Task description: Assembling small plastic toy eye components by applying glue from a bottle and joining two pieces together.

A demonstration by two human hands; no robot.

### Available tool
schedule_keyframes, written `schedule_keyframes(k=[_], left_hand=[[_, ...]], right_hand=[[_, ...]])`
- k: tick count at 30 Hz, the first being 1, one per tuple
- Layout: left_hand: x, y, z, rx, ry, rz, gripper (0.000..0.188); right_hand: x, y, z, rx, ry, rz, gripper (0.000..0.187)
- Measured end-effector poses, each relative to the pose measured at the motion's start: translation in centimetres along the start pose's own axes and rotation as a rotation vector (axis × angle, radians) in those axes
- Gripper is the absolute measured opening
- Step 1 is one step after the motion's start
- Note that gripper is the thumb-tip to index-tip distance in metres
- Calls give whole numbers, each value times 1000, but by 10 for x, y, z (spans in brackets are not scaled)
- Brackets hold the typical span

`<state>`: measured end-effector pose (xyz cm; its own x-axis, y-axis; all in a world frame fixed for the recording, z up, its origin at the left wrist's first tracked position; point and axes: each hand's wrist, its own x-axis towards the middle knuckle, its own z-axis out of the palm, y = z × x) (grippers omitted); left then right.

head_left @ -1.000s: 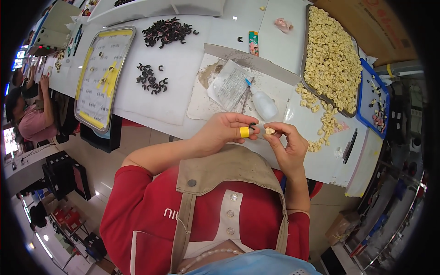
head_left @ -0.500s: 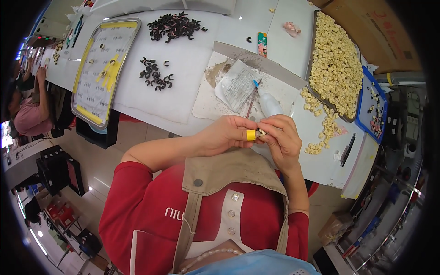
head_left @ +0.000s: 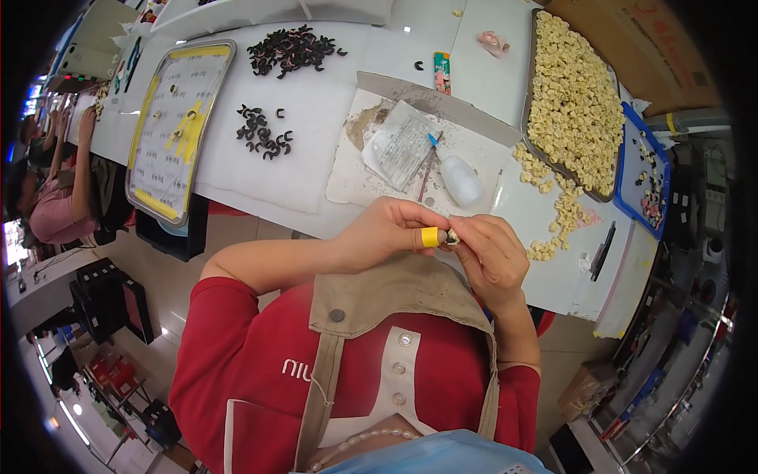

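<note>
My left hand (head_left: 388,231), yellow tape around its thumb, pinches a small cream-and-black piece (head_left: 452,236) in front of my apron. The fingertips of my right hand (head_left: 494,257) close on the same piece from the other side. Fingers cover most of it. Just beyond my hands, a white squeeze bottle (head_left: 461,183) with a blue tip lies in a shallow, stained cardboard tray (head_left: 341,178), beside a printed paper sheet (head_left: 404,150). To the right, loose cream-coloured pieces (head_left: 562,221) trail along the table from a heaped tray (head_left: 521,118).
Two piles of black curved pieces, one larger (head_left: 290,51) and one smaller (head_left: 257,130), lie on white sheeting. A yellow-edged tray (head_left: 162,162) stands at far left. At right are a blue tray (head_left: 666,189), a black pen (head_left: 603,251) and a cardboard box (head_left: 643,47). Another person (head_left: 59,209) sits far left.
My right hand has shifted slightly right and down, its fingers straighter, and more of the small piece shows between my fingertips. The whole view has moved a little.
</note>
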<state>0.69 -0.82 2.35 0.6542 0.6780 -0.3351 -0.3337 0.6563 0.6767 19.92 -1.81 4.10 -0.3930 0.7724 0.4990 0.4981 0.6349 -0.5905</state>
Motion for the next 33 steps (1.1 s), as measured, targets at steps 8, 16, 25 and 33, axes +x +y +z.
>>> schedule_keyframes(k=[8,16,25,33], left_hand=[[2,-1,3,-31,8,-58,19],[2,8,-2,57,2,-119,14],[-1,16,0,75,162,-179,15],[1,16,2,83,188,-180,14]], right_hand=[[1,1,-7,93,-38,-2,30],[3,-3,-4,0,-38,-90,28],[-6,8,9,-37,7,-69,27],[-7,9,9,-113,24,-56,27]])
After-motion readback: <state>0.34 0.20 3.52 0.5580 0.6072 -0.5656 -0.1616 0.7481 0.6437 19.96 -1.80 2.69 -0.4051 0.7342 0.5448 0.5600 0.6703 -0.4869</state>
